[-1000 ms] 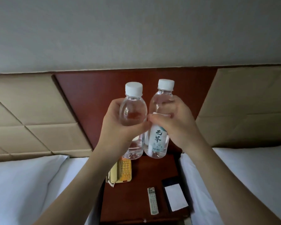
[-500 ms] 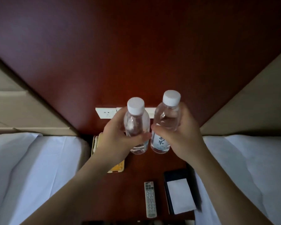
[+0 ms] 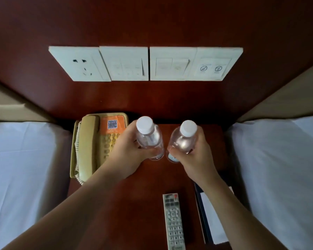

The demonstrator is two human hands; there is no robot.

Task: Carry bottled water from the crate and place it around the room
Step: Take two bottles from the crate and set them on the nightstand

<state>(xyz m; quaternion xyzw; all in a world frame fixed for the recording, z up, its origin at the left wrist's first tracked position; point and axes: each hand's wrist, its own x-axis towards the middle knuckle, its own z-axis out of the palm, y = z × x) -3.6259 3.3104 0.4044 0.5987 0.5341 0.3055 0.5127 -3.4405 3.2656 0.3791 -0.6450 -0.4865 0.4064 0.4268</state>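
I hold two clear water bottles with white caps, upright and side by side, over the back of a dark red wooden nightstand (image 3: 139, 195). My left hand (image 3: 124, 159) is wrapped around the left bottle (image 3: 148, 139). My right hand (image 3: 197, 157) grips the right bottle (image 3: 183, 141), whose label shows only at the bottom edge. The two bottles almost touch at their bases. Whether their bases rest on the nightstand I cannot tell. No crate is in view.
A beige telephone (image 3: 96, 143) with an orange sticker sits at the nightstand's back left. A white remote (image 3: 173, 221) and a dark folder with a white card (image 3: 210, 219) lie near the front right. White-sheeted beds (image 3: 25, 168) flank both sides. A socket and switch panel (image 3: 145, 64) is on the headboard wall.
My view has tilted down and come closer. Both hands lowered the bottles from chest height down to the nightstand's back, next to the telephone, and moved them slightly apart.
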